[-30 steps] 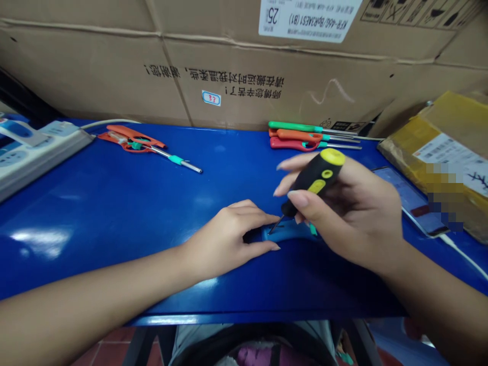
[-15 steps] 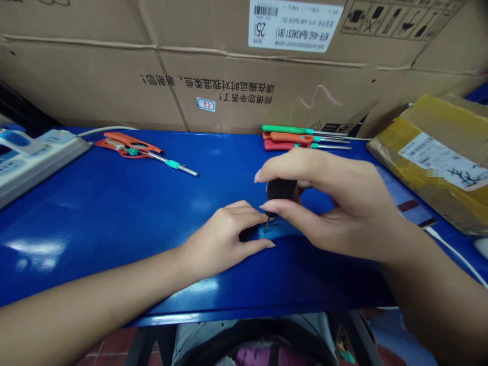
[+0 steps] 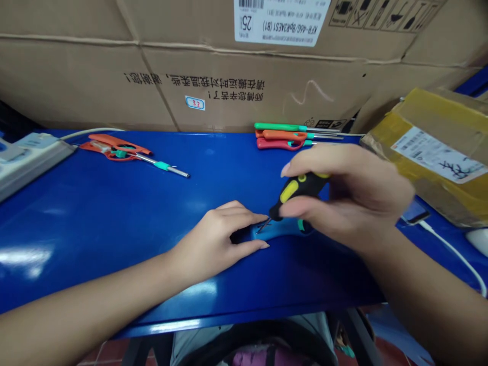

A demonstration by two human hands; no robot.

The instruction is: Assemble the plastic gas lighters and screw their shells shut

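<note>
On the glossy blue tabletop [image 3: 114, 244], the left hand [image 3: 215, 239] grips a light-looking, stiff blue plastic piece [image 3: 276, 229] at its end, and the right hand [image 3: 348, 198] pinches a black-and-yellow screwdriver [image 3: 298, 192].

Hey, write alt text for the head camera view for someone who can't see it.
A person's right hand holds a black-and-yellow screwdriver, its tip at a light blue plastic piece that the left hand steadies on a blue table. More screwdrivers lie beyond, before cardboard cartons.

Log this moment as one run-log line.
left hand: around blue part | right hand: holds screwdriver | tip: at part's end
</note>
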